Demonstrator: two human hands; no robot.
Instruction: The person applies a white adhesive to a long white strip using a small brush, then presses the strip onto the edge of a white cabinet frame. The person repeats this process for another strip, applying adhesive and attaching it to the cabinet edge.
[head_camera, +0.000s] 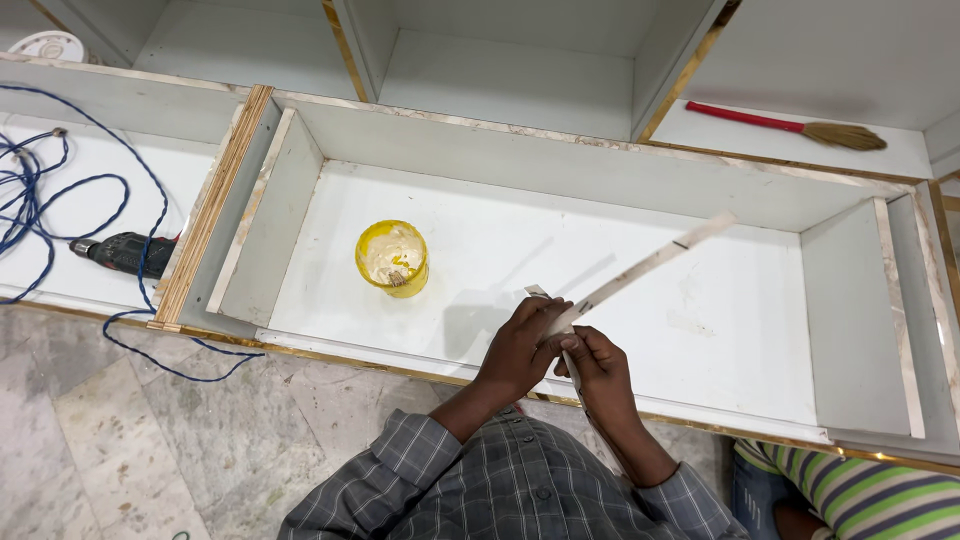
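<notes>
At the far left, a tangle of blue cable (40, 190) lies loose in the white compartment, and just right of it a dark power drill (125, 253) rests on its side against the plywood-edged divider (210, 200). Moving on, you reach the big shallow white cabinet box (700, 340) lying open side up on the marble floor (120, 430), and inside it, toward its left half, stands a yellow tub (391, 258) of pale paste with some small tool stuck in it; it sits well apart from your hands. Your left hand (520, 350) comes next, over the front edge of the box, fingers closed around the near end of the long thin pale strip (640, 270). Just beside it, touching, your right hand (595, 375) is pinched shut on the same strip a little lower down, where a short piece of it runs down past your fingers. From your grip the strip rises slantwise up and to the right, held in the air over the cabinet's floor, and its free end lies near the back wall; it casts a faint shadow on the white panel. Farther right and up, on a separate shelf, lies a red-handled brush (800, 125) with tan bristles. At the bottom right corner, another person's green-striped sleeve (860, 490) shows beside your grey checked shirt (520, 490).
</notes>
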